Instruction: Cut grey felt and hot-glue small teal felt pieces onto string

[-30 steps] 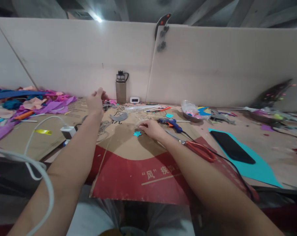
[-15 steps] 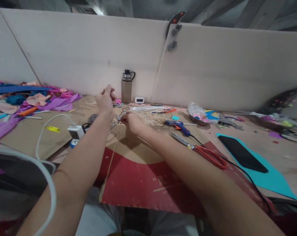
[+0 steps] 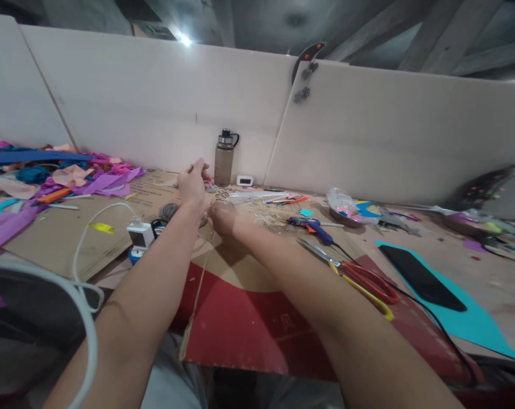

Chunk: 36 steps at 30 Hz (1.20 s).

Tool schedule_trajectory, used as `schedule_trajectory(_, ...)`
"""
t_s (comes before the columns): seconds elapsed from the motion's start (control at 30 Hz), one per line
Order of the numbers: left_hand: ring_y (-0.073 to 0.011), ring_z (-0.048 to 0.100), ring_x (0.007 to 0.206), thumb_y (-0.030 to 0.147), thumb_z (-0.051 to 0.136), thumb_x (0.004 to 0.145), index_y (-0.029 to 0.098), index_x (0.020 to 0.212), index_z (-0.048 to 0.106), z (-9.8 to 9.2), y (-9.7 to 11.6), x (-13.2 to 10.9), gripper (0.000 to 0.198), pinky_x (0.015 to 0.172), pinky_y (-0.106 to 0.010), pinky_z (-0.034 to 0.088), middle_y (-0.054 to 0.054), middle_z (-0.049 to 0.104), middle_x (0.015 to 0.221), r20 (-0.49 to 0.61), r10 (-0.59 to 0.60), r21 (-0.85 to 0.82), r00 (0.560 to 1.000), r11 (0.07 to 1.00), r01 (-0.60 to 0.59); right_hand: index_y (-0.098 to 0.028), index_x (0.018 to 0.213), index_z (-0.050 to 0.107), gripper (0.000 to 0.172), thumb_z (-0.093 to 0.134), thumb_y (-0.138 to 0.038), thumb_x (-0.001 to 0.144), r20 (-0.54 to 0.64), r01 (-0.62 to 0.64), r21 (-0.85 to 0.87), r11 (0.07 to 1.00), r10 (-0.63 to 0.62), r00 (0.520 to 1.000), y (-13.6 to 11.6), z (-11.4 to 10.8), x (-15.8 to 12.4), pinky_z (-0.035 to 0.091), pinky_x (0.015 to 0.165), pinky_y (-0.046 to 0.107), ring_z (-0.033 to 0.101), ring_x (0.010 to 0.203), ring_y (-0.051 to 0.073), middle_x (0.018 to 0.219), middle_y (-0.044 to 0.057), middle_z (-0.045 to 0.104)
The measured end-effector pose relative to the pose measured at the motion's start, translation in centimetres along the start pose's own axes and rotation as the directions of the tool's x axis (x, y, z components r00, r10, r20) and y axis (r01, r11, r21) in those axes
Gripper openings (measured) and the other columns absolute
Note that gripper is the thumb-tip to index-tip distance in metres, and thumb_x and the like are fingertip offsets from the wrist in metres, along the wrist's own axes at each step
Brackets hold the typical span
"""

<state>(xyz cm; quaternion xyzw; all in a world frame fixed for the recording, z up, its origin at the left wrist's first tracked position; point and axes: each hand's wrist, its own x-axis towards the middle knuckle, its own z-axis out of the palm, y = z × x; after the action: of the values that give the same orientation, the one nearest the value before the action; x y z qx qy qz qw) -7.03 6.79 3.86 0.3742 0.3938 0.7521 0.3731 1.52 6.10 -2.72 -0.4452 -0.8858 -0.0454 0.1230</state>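
Over flat tan cardboard (image 3: 240, 270), left hand (image 3: 192, 183) curls and right hand (image 3: 223, 219) blurs, whether gripping anything I cannot tell.

Red-and-tan cardboard (image 3: 240, 341), flat beneath right hand (image 3: 223, 218); grey-brown, black-capped bottle (image 3: 224, 165), upright near left hand (image 3: 193, 183).

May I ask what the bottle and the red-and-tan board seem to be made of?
Bottle: smooth plastic, perhaps glass, as its brownish wall looks translucent. Board: probably cardboard with smooth red print, given its tan areas and crease-like line.
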Motion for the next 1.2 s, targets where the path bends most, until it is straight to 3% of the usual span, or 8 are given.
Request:
schedule_trajectory(0.2,-0.0110,0.058,0.055,0.039,0.058,0.079,0.014,0.069,0.061,0.4,-0.8,-1.0,0.027,0.039,-0.018,0.026,-0.006,0.064,0.068,0.276,-0.151,0.278,0.949,0.958,0.071,-0.012,0.096,0.059,0.020,0.043,-0.015,0.084,-0.057,-0.080,0.092,0.993,0.086,0.995,0.6,-3.0,-4.9,0.036,0.061,0.025,0.056,0.071,0.016,0.087,0.010,0.065)
schedule_trajectory(0.27,-0.0131,0.061,0.057,0.046,0.057,0.081,0.013,0.068,0.062,0.7,-1.1,-1.8,0.036,0.037,-0.018,0.022,-0.010,0.067,0.074,0.426,-0.332,0.427,0.842,0.894,0.136,-0.014,0.090,0.058,0.017,0.043,-0.015,0.083,-0.102,-0.138,0.162,0.977,0.156,0.983,1.3,-4.1,-6.8,0.033,0.059,0.025,0.053,0.066,0.015,0.080,0.007,0.064)
schedule_trajectory(0.43,-0.0142,0.059,0.051,0.056,0.064,0.073,0.014,0.073,0.066,0.7,-0.9,-3.5,0.042,0.036,-0.018,0.021,-0.011,0.066,0.068,0.655,-0.624,0.642,0.427,0.757,0.121,-0.016,0.082,0.055,0.011,0.044,-0.016,0.082,-0.273,-0.246,0.327,0.912,0.341,0.900,3.6,-4.9,-10.2,0.034,0.064,0.025,0.049,0.069,0.014,0.078,0.005,0.060)
schedule_trajectory(0.47,-0.0116,0.054,0.046,0.050,0.070,0.070,0.014,0.073,0.067,0.7,-0.8,-3.6,0.037,0.036,-0.018,0.022,-0.009,0.064,0.062,0.679,-0.611,0.637,0.406,0.766,0.088,-0.016,0.079,0.054,0.009,0.045,-0.016,0.081,-0.291,-0.252,0.366,0.896,0.368,0.883,4.0,-4.9,-10.6,0.034,0.064,0.025,0.048,0.068,0.014,0.076,0.004,0.058)
schedule_trajectory(0.6,-0.0051,0.037,0.037,0.037,0.077,0.066,0.015,0.067,0.067,0.8,-0.5,-3.7,0.024,0.035,-0.018,0.023,-0.001,0.051,0.050,0.735,-0.537,0.576,0.414,0.817,0.037,-0.018,0.074,0.049,0.009,0.046,-0.022,0.082,-0.316,-0.197,0.596,0.779,0.452,0.834,5.1,-4.7,-11.5,0.036,0.061,0.025,0.046,0.064,0.012,0.070,0.000,0.053)
schedule_trajectory(0.8,-0.0028,0.035,0.039,0.041,0.075,0.068,0.014,0.063,0.060,1.3,-0.3,-4.0,0.032,0.036,-0.016,0.020,0.000,0.049,0.053,0.800,-0.416,0.397,0.433,0.907,0.139,-0.022,0.112,0.051,0.041,0.061,-0.037,0.075,-0.280,0.129,0.927,0.352,0.420,0.863,4.5,-5.1,-11.6,0.042,0.055,0.021,0.052,0.068,0.009,0.090,-0.001,0.056)
schedule_trajectory(0.9,-0.0026,0.035,0.039,0.043,0.076,0.067,0.014,0.064,0.060,1.4,-0.5,-4.3,0.033,0.037,-0.016,0.021,0.001,0.050,0.053,0.815,-0.424,0.394,0.394,0.905,0.159,-0.022,0.110,0.060,0.039,0.064,-0.034,0.073,-0.307,0.193,0.935,0.296,0.407,0.860,4.4,-5.2,-11.7,0.041,0.057,0.021,0.049,0.066,0.009,0.082,-0.001,0.059)
schedule_trajectory(1.2,-0.0041,0.042,0.045,0.038,0.075,0.069,0.013,0.067,0.062,2.0,-0.7,-5.3,0.028,0.039,-0.015,0.028,-0.001,0.053,0.057,0.828,-0.407,0.369,0.386,0.913,0.172,-0.019,0.088,0.067,0.027,0.066,-0.040,0.070,-0.246,0.209,0.969,0.131,0.561,0.790,4.7,-4.9,-11.6,0.041,0.059,0.022,0.045,0.061,0.008,0.075,-0.001,0.061)
